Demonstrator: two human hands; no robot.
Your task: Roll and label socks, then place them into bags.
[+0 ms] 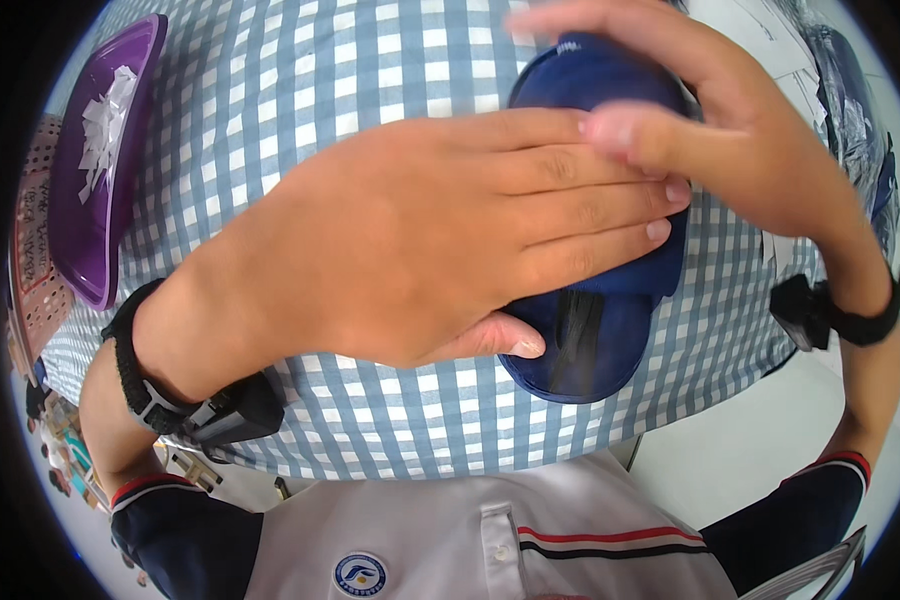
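Note:
A dark blue slipper [580, 375] lies on the table, its rounded ends at the top and bottom. A black strip [580, 330] shows on its lower part. My left hand [450, 230] rests flat across the slipper's middle, fingers stretched out to the right and thumb at the lower left. Over the slipper's upper part curves my right hand [720, 120], thumb and fingers wide apart. Its thumb overlaps the left fingertips; its fingertips are blurred near the upper edge. Most of the slipper's middle is hidden under my hands.
A blue and white checked tablecloth [390, 60] covers the table. On the left stand a purple tray [90, 265] holding white paper strips [105, 130] and a pink perforated basket [45, 310]. Papers [760, 40] and clear plastic-wrapped goods [850, 100] lie at the upper right.

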